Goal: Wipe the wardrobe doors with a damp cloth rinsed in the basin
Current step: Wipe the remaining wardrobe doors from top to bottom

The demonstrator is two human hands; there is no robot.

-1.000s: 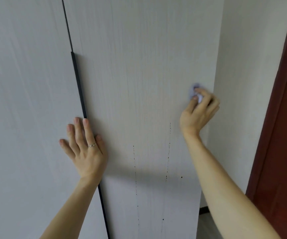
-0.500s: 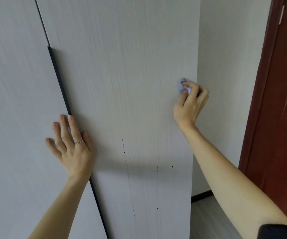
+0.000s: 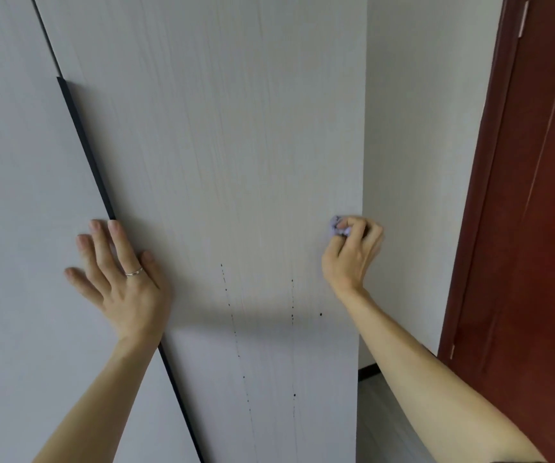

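I am in the middle of the wiping step. My right hand (image 3: 352,252) has its fingers curled round a small lilac cloth (image 3: 336,227), bunched into a wad and pressed against the right wardrobe door (image 3: 236,145) close to its outer edge. My left hand (image 3: 119,279) lies flat with fingers spread, bracing across the black handle strip (image 3: 85,148) where the two doors meet (a ring shows on one finger). Below the cloth, thin dark drip trails (image 3: 292,295) run down the panel, so I judge this door only part done. The next move calls for drawing the cloth down over those trails with firm pressure, perhaps on a cleaner fold. The basin is out of sight.
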